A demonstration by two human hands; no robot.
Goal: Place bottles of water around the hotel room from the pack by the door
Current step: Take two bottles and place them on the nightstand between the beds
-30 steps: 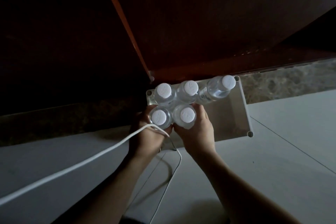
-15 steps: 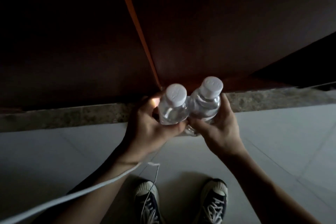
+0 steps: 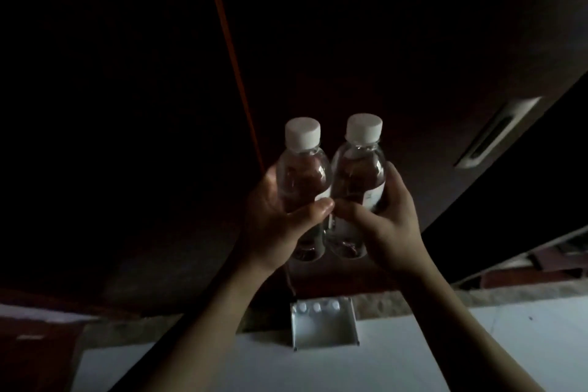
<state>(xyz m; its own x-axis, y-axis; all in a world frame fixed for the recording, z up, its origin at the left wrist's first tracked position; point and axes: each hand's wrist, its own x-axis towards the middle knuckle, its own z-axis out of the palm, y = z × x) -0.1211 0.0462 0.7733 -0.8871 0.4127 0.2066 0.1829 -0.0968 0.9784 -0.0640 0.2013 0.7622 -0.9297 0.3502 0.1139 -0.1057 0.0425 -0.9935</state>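
Two clear plastic water bottles, white caps: left one (image 3: 300,181), right one (image 3: 358,181), upright, side by side, touching, held aloft. White open tray (image 3: 324,332) on floor below, three capped bottles (image 3: 316,307) along far edge.

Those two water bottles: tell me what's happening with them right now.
A person stands by a dark door and holds two capped water bottles upright, side by side, touching. The left hand grips the left bottle; the right hand grips the right bottle. Below on the floor sits the white tray by the door, with three more white caps showing in a row at its far edge. Neither bottle has been placed yet.
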